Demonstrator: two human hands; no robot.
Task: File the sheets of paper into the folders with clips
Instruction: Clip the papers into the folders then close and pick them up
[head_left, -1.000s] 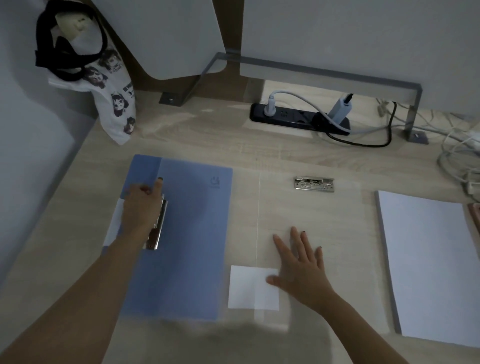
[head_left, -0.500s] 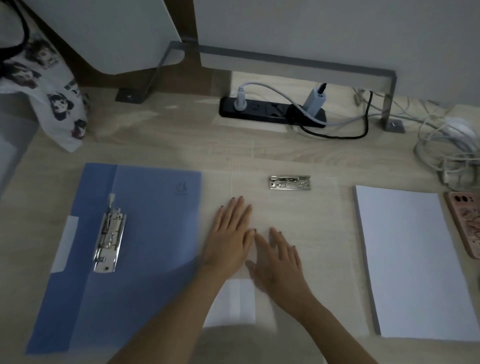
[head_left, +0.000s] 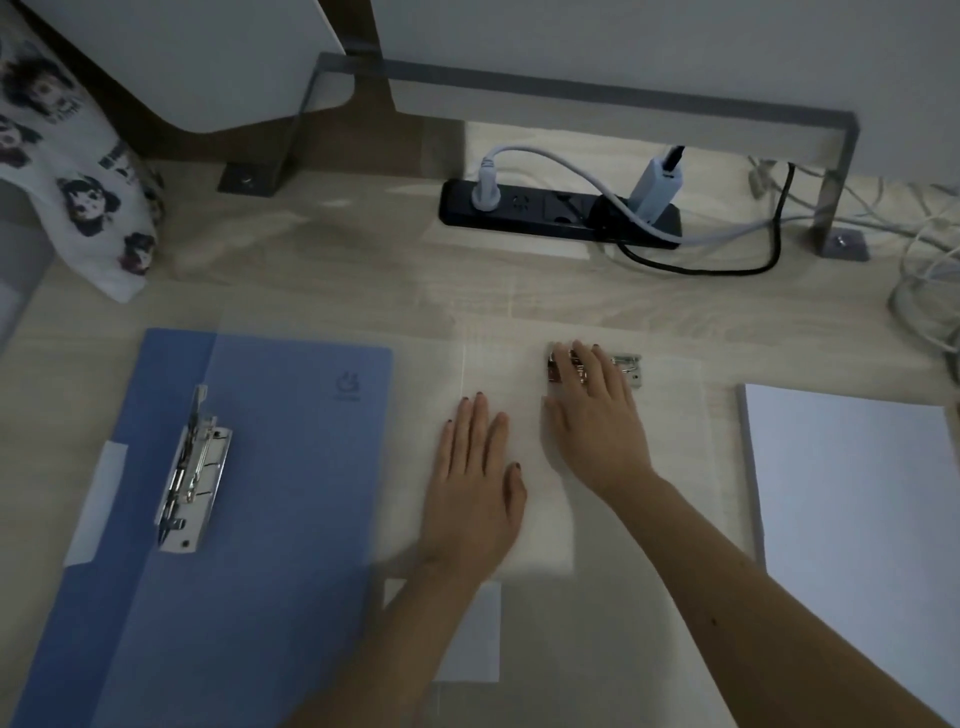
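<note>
One white slip (head_left: 470, 636) lies nearest, beside the left forearm. Two folders lie open. The left hand (head_left: 475, 478) rests flat, fingers together, on the clear folder (head_left: 670, 467). The right hand (head_left: 597, 421), fingers spread, touches its metal clip (head_left: 629, 364). The blue folder (head_left: 291, 467) on the left carries the second clip (head_left: 195, 483), and its logo is unreadable. One paper stack (head_left: 857, 519) lies on the right, with one power strip (head_left: 545, 210) beyond.

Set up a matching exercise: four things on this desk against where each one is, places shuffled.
Things
1. blue folder
2. paper stack
3. power strip
4. right hand

Places
A. back of the desk, plugs in it
B. fingers on the middle clip
C. left side of the desk
D. right side of the desk

Pairs: 1-C, 2-D, 3-A, 4-B.
</note>
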